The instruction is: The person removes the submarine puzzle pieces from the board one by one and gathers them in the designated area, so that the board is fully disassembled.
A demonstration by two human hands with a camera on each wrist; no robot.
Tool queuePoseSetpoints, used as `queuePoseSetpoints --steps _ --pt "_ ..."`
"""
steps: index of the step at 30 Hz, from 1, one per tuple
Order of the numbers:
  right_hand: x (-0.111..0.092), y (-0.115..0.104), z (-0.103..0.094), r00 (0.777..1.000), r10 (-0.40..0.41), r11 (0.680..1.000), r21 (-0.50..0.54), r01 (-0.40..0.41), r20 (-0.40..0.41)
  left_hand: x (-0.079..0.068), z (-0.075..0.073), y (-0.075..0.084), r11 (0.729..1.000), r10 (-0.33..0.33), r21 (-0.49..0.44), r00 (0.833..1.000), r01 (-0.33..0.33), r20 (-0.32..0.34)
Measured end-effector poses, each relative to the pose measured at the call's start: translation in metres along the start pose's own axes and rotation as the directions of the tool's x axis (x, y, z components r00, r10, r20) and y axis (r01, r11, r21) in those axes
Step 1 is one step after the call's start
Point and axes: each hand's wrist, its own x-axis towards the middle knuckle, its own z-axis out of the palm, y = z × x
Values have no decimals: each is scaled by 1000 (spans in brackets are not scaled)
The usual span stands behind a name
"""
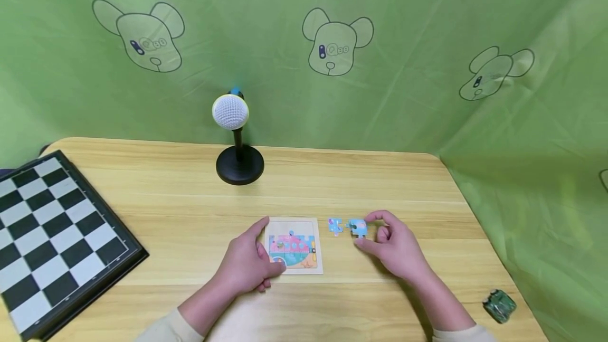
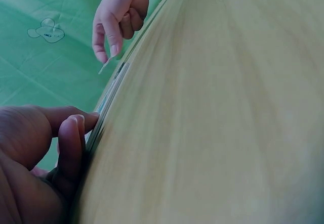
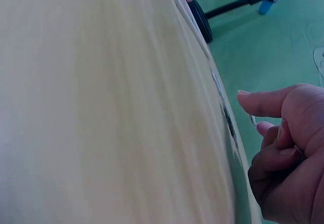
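Note:
A square jigsaw puzzle board [image 1: 320,236] with a pale border lies on the table, its lower part filled with a pink, blue and orange picture. My left hand [image 1: 242,265] holds its left side, index finger at the upper corner and thumb over the lower edge. Between thumb and index finger of my right hand [image 1: 399,247] is a blue puzzle piece [image 1: 359,227], pinched by its edges. The left wrist view shows this piece [image 2: 104,65] tilted and raised off the table. A smaller blue and pink puzzle piece [image 1: 334,224] lies between board and right hand.
A black-and-white chessboard [image 1: 62,226] takes up the table's left side. Toward the back stands a microphone [image 1: 231,112] on a round black base. A small dark green object [image 1: 500,306] sits near the right edge. Green cloth [image 1: 266,30] hangs behind the table [image 1: 190,194].

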Motion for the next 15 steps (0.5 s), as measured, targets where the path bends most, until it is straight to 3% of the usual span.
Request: queuePoseSetpoints --steps 15 --pt "5 25 -23 999 37 995 -88 -40 -35 0 1 0 1000 -5 2 1000 5 -9"
